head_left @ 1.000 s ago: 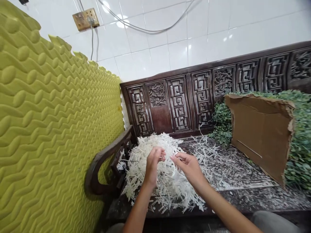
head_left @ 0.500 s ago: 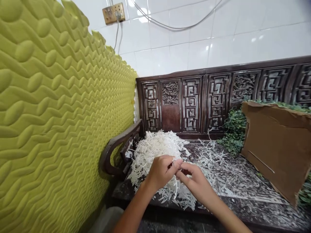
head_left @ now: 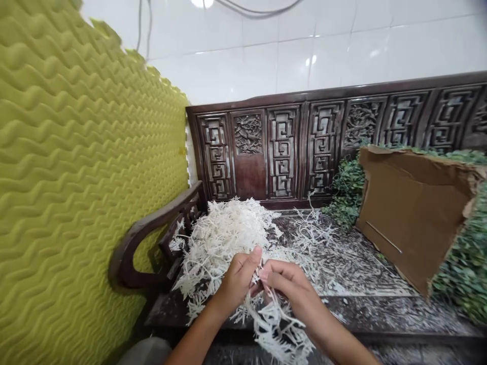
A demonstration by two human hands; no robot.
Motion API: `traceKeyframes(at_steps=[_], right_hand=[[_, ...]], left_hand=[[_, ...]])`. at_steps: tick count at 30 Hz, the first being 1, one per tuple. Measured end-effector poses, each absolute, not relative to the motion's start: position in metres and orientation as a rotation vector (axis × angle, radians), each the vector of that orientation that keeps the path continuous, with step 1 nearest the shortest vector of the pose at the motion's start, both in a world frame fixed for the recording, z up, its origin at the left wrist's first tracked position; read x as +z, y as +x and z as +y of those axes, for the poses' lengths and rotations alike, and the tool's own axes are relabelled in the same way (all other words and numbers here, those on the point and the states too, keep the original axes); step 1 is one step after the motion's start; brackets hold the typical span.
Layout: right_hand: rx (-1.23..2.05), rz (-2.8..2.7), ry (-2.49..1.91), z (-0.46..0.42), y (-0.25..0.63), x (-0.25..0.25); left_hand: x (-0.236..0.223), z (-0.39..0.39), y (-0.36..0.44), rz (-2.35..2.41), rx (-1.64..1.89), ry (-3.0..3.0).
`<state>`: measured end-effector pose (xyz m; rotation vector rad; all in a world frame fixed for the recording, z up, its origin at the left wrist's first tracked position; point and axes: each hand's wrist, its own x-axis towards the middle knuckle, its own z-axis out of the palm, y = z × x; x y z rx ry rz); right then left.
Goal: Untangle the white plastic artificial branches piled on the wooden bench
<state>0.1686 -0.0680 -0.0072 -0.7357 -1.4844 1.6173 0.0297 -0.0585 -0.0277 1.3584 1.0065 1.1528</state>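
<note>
My left hand point(head_left: 241, 278) is closed, thumb up, pinching the upper end of a white artificial plant sprig point(head_left: 279, 329). Right beside it, my right hand point(head_left: 287, 281) grips the same sprig with thumb and fingers near its stem. The sprig's branching strands hang below both hands, past the front edge of the bench. Behind the hands lies a big heap of white artificial sprigs point(head_left: 232, 223). A smaller scatter of white sprigs point(head_left: 312, 228) lies to the right of the heap. The fingertips partly hide the point where the stems meet.
The dark carved wooden bench point(head_left: 251, 177) has a curved armrest point(head_left: 129, 253) at left. A yellow foam mat point(head_left: 95, 177) stands upright beside it. At right, a brown cardboard piece point(head_left: 414, 203) leans against green artificial foliage point(head_left: 464, 279). White bits litter the seat.
My hands were apart over the heap; they came together and moved down towards me. A white sprig now hangs from them, clear of the heap. The camera view has shifted.
</note>
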Motion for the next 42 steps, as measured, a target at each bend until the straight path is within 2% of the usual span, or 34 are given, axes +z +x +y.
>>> traceKeyframes(at_steps=[8,13,20,29,39,42], right_hand=[[1.758,-0.756,-0.742,-0.073,0.155,-0.024],[1.889,-0.670,-0.758,-0.071,0.142,-0.039],[2.088,-0.426,-0.806,-0.050,0.149,-0.067],[2.231,-0.545,-0.838,-0.041,0.161,-0.074],[2.234,-0.600,-0.859,-0.051,0.151,-0.059],[2.230,-0.635,-0.869,-0.049,0.153,-0.059]], left_hand=[[-0.033,-0.041,0.039,0.756,1.213,0.805],[-0.041,-0.027,0.053,0.703,1.228,0.730],[-0.056,-0.004,0.041,1.204,1.248,0.923],[-0.050,0.009,0.019,1.198,1.292,0.818],[-0.045,0.000,0.020,1.438,1.297,1.236],[-0.043,0.000,0.018,1.311,1.240,1.236]])
